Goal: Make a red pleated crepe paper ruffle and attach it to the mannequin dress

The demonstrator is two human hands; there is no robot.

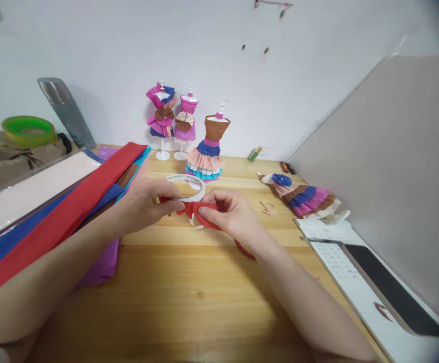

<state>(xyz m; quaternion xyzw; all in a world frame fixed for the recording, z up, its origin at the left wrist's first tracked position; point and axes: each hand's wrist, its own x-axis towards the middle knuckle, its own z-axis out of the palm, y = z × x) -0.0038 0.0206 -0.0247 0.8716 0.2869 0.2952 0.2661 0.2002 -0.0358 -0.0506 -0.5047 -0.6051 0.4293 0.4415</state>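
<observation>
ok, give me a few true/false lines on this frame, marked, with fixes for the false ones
1. The left hand and right hand both hold the red piece. True.
2. The silver-topped flask is at the right end of the desk. False: the silver-topped flask is on the left.
3. Three dress forms stand upright beyond the hands. True.
4. The green ring hangs on the wall. False: the green ring rests on the tan fabric.
5. A tiered dress with a blue flower lies on the right side. True.
</observation>
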